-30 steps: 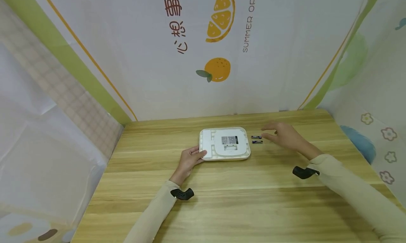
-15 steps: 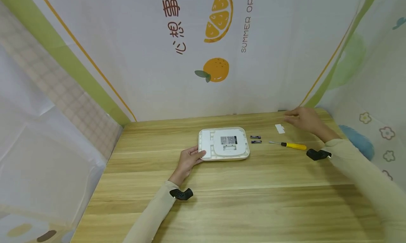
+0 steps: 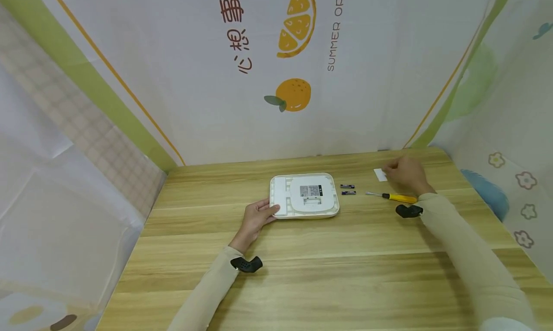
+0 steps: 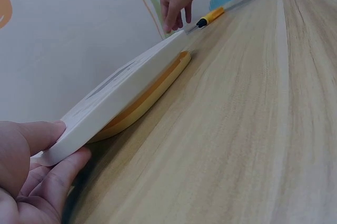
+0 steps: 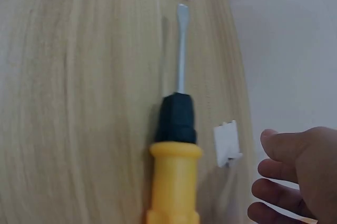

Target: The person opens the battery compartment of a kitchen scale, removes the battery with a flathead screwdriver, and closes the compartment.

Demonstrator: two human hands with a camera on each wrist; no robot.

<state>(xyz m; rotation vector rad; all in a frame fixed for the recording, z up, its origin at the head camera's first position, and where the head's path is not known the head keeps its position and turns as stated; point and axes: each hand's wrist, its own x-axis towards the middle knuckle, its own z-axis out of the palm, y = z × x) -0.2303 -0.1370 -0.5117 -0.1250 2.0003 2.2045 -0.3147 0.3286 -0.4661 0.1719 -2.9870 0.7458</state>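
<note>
My left hand [image 3: 254, 220] grips the lower left corner of a flat white device [image 3: 282, 187], which looks like a kitchen scale turned upside down. Its thumb lies on top and the fingers are underneath. The device's battery compartment [image 3: 312, 201] faces up, uncovered. In the left wrist view the device [image 4: 118, 98] is tilted, with an orange-yellow part [image 4: 152, 92] beneath it. My right hand [image 3: 406, 171] hovers by a small white battery cover [image 3: 380, 175]. Its fingers are loosely bent; in the right wrist view a gap separates them from the cover [image 5: 226, 142].
Two dark blue batteries [image 3: 347, 186] lie right of the device. A screwdriver [image 3: 399, 198] with a yellow handle lies in front of the cover, its blade pointing left. A white printed cloth [image 3: 354, 124] hangs behind the wooden table [image 3: 302, 273].
My right hand moved right from beside the batteries, past the cover, then came back left and down to the cover. The left hand still holds the device in place.
</note>
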